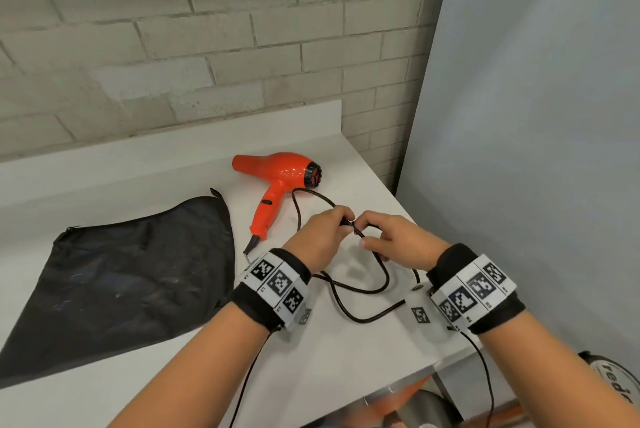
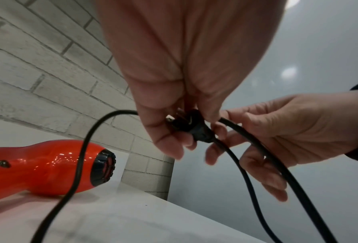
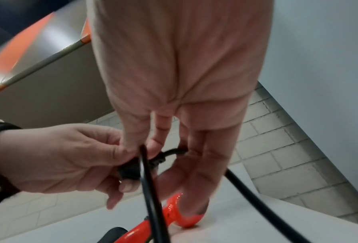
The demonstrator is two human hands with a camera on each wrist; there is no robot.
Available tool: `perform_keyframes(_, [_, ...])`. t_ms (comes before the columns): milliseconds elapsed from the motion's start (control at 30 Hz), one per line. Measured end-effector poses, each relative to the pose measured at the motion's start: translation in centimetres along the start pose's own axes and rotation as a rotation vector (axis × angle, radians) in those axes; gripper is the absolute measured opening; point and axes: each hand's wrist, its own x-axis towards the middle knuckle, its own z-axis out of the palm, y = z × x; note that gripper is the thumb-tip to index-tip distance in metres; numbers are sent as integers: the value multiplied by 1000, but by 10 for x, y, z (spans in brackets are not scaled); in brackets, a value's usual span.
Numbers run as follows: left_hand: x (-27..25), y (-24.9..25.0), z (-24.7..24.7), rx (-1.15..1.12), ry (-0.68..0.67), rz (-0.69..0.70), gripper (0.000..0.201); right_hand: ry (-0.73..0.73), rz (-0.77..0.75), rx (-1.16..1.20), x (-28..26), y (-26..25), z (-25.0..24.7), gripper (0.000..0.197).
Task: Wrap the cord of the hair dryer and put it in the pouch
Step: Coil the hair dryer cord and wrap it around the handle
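Note:
The red hair dryer point(image 1: 277, 174) lies on its side on the white table point(image 1: 156, 368), nozzle pointing left. Its black cord point(image 1: 296, 209) runs from the handle in loose loops over the table near me. In front of the dryer my left hand point(image 1: 341, 221) pinches the black plug point(image 2: 186, 125) between thumb and fingers, just above the table. Close beside it, my right hand point(image 1: 372, 237) holds a stretch of the cord point(image 2: 257, 143) between thumb and curled fingers. The black pouch point(image 1: 121, 275) lies flat on the table to the left, with neither hand touching it.
A grey brick wall point(image 1: 173, 46) stands behind the table. A pale panel point(image 1: 536, 115) rises along the right side. The table's right edge point(image 1: 398, 199) lies close to my right hand. Below the front right corner sits a round object with lettering point(image 1: 616, 382).

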Motion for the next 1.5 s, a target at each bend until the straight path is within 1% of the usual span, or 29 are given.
perform_keyframes(33, [0, -1, -2, -14, 23, 2, 26, 19, 11, 33, 0, 1, 0, 4])
perform_keyframes(100, [0, -4, -6, -53, 76, 4, 21, 106, 51, 62, -1, 6, -2, 4])
perform_keyframes(200, [5, -16, -13, -54, 164, -6, 16, 181, 154, -65, -6, 18, -8, 14])
perform_keyframes(300, [12, -28, -18, -17, 223, -110, 17, 215, 288, -207, -13, 32, -15, 20])
perform_keyframes(367, [17, -31, -20, 40, 200, -193, 19, 248, 352, -214, -19, 38, -20, 19])
perform_keyframes(400, [19, -32, -19, 67, 162, -228, 21, 266, 363, -179, -23, 40, -21, 18])
perform_keyframes(500, [21, -30, -17, 80, -11, -276, 40, 357, 303, 14, -34, 39, -23, 13])
perform_keyframes(533, [19, -27, -16, 55, -45, -271, 46, 386, 270, 116, -37, 35, -23, 11])
perform_keyframes(567, [16, -22, -15, 22, -44, -256, 50, 407, 238, 220, -39, 30, -21, 11])
perform_keyframes(667, [-2, 1, -10, -154, 13, -225, 45, 444, 167, 450, -41, 11, -15, 17])
perform_keyframes(700, [-9, 9, -7, -240, -16, -220, 43, 447, 146, 514, -39, 5, -13, 19])
perform_keyframes(733, [-16, 15, -4, -301, -75, -208, 41, 444, 126, 573, -37, 1, -10, 22])
perform_keyframes(800, [-28, 22, 3, -333, -187, -154, 37, 414, 88, 639, -30, -7, -6, 26])
perform_keyframes(867, [-36, 23, 7, -405, -217, -135, 34, 382, 60, 661, -24, -13, -2, 25])
perform_keyframes(933, [-42, 23, 7, -511, -192, -160, 34, 369, 47, 707, -17, -17, 0, 23])
perform_keyframes(967, [-43, 22, 6, -503, -157, -161, 32, 358, 41, 732, -14, -19, 0, 23])
perform_keyframes(1033, [-43, 17, 3, -405, -61, -152, 21, 311, 25, 767, -8, -23, 0, 21])
perform_keyframes(1067, [-43, 14, 0, -396, -17, -149, 14, 280, 13, 779, -4, -26, 0, 21])
perform_keyframes(1100, [-43, 13, -2, -434, 8, -149, 10, 249, -2, 786, 0, -28, 1, 22])
perform_keyframes(1200, [-43, 11, -14, -672, 20, -212, 9, 176, -41, 700, 13, -34, 6, 31])
perform_keyframes(1233, [-43, 10, -19, -704, 39, -227, 10, 170, -39, 662, 17, -34, 9, 33])
perform_keyframes(1300, [-42, 3, -29, -687, 93, -230, 11, 215, 15, 563, 25, -29, 13, 26])
perform_keyframes(1333, [-41, -1, -34, -655, 110, -226, 12, 244, 56, 469, 30, -23, 14, 20])
perform_keyframes(1367, [-41, -5, -38, -625, 119, -226, 15, 238, 105, 345, 36, -15, 15, 17])
perform_keyframes(1400, [-40, -9, -42, -605, 125, -229, 17, 174, 162, 192, 44, -8, 15, 17])
perform_keyframes(1467, [-40, -14, -48, -586, 134, -232, 20, -22, 276, -126, 60, 4, 16, 27])
perform_keyframes(1500, [-40, -15, -51, -581, 137, -227, 21, -89, 308, -243, 67, 8, 17, 31])
